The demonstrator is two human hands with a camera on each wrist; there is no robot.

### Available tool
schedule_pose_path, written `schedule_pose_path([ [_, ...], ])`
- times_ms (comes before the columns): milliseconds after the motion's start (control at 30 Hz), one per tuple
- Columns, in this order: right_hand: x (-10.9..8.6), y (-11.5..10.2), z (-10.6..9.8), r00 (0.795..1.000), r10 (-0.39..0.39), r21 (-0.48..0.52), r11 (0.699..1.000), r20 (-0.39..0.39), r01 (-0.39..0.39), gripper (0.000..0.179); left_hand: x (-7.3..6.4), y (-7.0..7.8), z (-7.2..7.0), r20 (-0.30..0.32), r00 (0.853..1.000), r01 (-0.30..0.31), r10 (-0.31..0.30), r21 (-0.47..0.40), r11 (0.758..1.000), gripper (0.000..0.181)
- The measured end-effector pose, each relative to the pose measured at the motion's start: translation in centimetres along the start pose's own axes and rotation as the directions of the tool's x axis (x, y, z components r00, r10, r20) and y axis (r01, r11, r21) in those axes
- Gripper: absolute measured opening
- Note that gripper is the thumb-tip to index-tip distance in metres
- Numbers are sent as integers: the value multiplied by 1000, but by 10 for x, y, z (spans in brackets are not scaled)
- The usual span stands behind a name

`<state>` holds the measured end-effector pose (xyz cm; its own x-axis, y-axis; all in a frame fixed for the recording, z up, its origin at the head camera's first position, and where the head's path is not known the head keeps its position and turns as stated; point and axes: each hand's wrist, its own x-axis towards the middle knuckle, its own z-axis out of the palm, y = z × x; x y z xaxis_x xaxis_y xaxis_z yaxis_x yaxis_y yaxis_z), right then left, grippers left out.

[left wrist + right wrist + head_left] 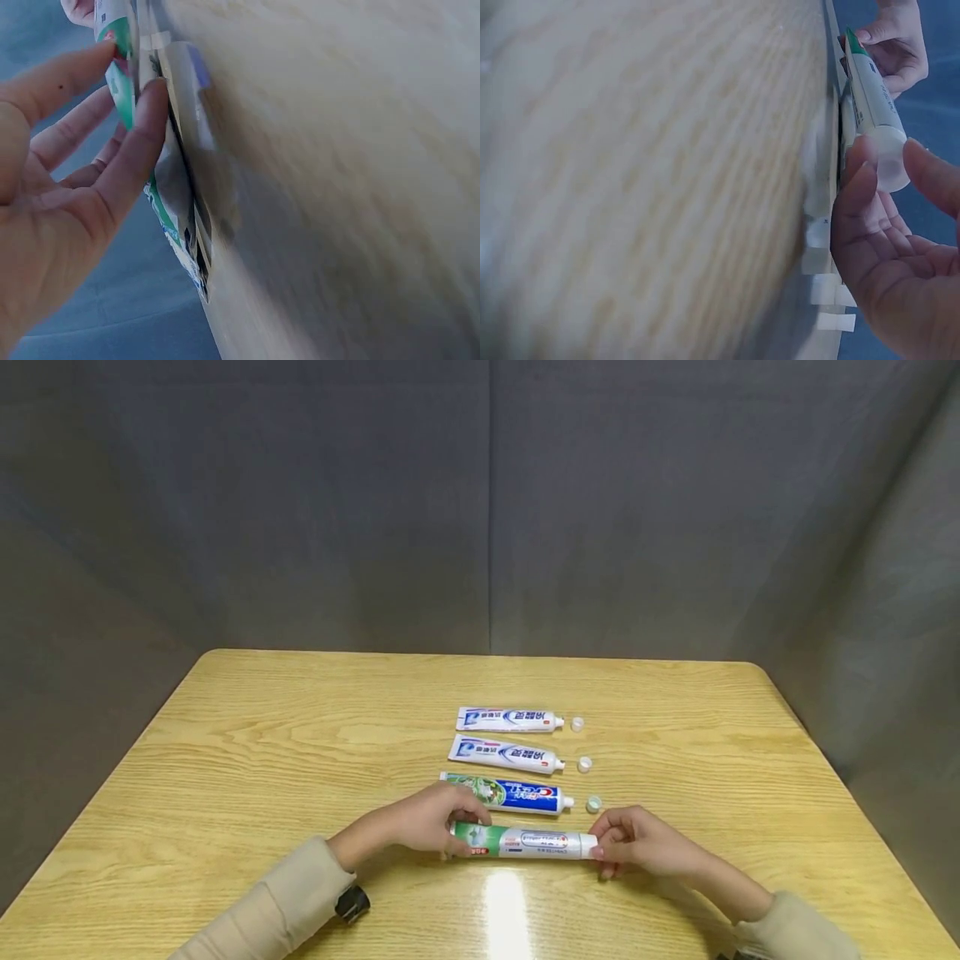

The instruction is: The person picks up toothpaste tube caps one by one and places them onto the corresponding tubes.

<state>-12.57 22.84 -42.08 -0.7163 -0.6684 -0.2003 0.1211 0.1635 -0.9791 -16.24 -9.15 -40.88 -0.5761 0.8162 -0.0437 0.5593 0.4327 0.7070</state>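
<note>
A green-and-silver toothpaste tube (536, 843) with a white cap (588, 846) on its end lies nearest the person. The left hand (438, 818) pinches its flat green end between thumb and fingers. At the other end, the right hand (645, 843) holds the white cap, thumb on one side and fingertips on the other, as the right wrist view shows. Just beyond is a blue-and-green toothpaste tube (517, 795) without a cap, its loose cap (594, 804) beside the nozzle.
Farther back lie two white-and-blue toothpaste tubes, one nearer (506, 754) and one farther (506, 720). Each has a bare nozzle and a small loose cap to its right, the nearer cap (585, 764) and the farther cap (577, 723). Dark cloth (480, 510) hangs behind the wooden table (262, 760).
</note>
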Motion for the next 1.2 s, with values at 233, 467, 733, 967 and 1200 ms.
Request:
schedule_pose_path([
  [233,1,3,2,1000,5,-43,999,8,-4,22,0,4,0,27,999,-30,27,109,994,29],
  [467,2,4,3,1000,3,-91,996,-8,-3,21,-1,5,2,18,999,-48,45,178,983,31],
  [733,3,3,5,999,20,-135,991,-36,-25,17,-4,8,2,10,995,-97,97,225,970,31],
  [967,1,-1,3,997,44,-174,983,-64,-55,20,-3,7,4,14,1000,-15,12,230,973,30],
  [1200,-1,-5,-6,991,4,-253,967,-136,-38,26,-6,2,-1,-48,998,-26,36,184,983,30],
])
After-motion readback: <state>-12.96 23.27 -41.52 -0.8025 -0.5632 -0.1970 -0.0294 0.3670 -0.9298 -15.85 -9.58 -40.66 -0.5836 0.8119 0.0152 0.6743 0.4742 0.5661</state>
